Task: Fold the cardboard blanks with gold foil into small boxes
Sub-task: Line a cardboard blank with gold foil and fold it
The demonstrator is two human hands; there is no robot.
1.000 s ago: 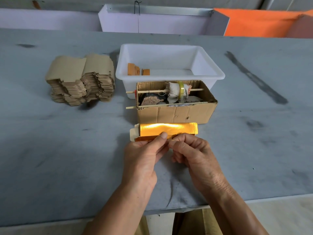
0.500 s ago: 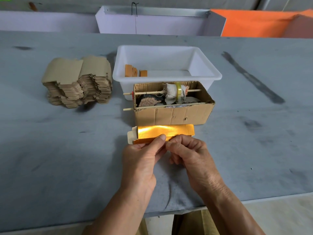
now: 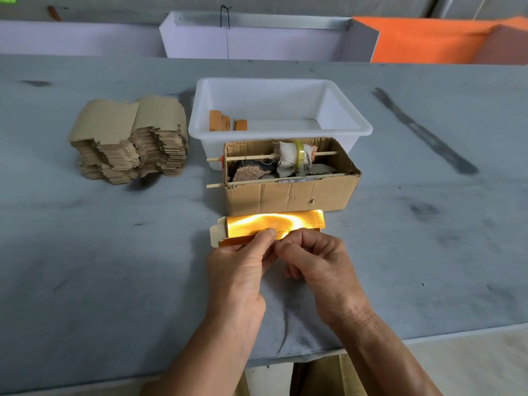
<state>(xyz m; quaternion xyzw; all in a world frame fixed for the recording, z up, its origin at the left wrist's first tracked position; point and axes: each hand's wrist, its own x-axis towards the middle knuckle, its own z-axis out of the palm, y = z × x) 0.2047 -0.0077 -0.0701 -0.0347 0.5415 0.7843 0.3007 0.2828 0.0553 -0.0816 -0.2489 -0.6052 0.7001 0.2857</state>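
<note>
Both hands meet at the near edge of a gold foil blank [image 3: 274,225], which sits low over the grey bench [image 3: 85,267] just in front of a brown cardboard box [image 3: 291,192]. The left hand [image 3: 237,270] has its thumb laid on top of the shiny face and its fingers curled under, so the blank's front edge is pinched between them. The right hand [image 3: 320,264] comes in beside it, fingers bent tight, thumb and forefinger closed on the same edge just to the right of the left thumb; how much of the card they actually catch I cannot quite tell from here. A plain pale flap sticks out at the blank's left end, and a narrow gold strip is folded along the front.

The cardboard box is open on top, with two thin wooden sticks [image 3: 271,157] run across it, a cloth bundle and a roll of clear tape [image 3: 298,155] on the rear stick. Right behind it, touching, stands a white plastic tub [image 3: 354,127] holding a few small orange pieces [image 3: 225,122]. Well off to the left lies a tall stack of brown flat blanks [image 3: 128,138], plain side up.
</note>
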